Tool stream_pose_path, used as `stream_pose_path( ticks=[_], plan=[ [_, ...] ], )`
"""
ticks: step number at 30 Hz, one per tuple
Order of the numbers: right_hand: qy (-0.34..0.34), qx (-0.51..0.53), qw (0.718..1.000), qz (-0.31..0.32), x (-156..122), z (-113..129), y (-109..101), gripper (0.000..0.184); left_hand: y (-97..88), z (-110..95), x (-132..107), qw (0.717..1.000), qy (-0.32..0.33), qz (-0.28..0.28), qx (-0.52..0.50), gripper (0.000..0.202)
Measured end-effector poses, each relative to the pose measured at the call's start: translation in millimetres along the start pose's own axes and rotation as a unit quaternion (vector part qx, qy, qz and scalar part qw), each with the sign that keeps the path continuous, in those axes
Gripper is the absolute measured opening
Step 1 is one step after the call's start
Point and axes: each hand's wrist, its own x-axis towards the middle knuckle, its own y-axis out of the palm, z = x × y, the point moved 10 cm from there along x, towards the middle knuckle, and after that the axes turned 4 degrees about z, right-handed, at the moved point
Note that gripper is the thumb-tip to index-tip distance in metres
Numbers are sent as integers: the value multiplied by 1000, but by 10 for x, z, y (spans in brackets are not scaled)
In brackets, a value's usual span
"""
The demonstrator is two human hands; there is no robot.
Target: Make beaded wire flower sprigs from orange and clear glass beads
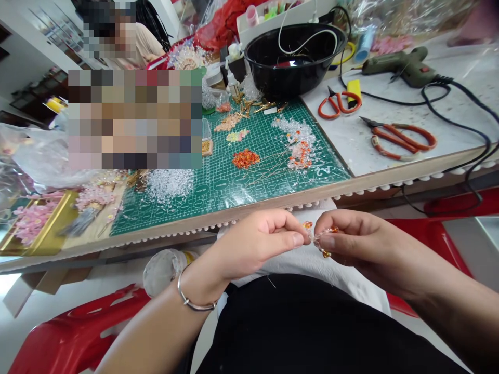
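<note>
Just past the table's front edge, above my lap, both hands meet at a small strand of clear and orange beads [326, 254]. My left hand [259, 241], with a silver bangle on its wrist, pinches the left end between thumb and forefinger. Curled around the other part of the strand is my right hand [358, 241], whose fingers hide some of it. On the green cutting mat [218, 195] beyond lie a pile of orange beads [246, 158], a mixed clear and orange pile [301, 150], and a heap of clear beads [169, 184]. Thin wires stretch between the piles.
A black bowl [292, 67] stands at the back. To the right are small scissors [338, 105], larger red-handled scissors [403, 139] and a glue gun [405, 67] with a looping cord. Pink flowers fill a gold tray [58, 223] at left. Another person [150, 44] sits opposite.
</note>
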Motion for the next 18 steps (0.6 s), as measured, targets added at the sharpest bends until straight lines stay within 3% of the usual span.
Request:
stream_pose_path(
  ticks=[4, 9, 15, 18],
  plan=[
    [-27, -42, 998, -27, -13, 46, -28, 33, -11, 54, -37, 1000, 6, -23, -6, 13],
    [-31, -110, 993, -43, -32, 54, -56, 34, -31, 90, -80, 997, -18, -45, 63, 19],
    [-20, -175, 983, -53, -32, 29, -106, 32, 2, -142, -159, 969, 9, -46, 244, 15],
    [-12, -216, 975, -54, -35, 29, -84, 34, 31, -199, -163, 964, 10, -43, 263, 15]
  ],
)
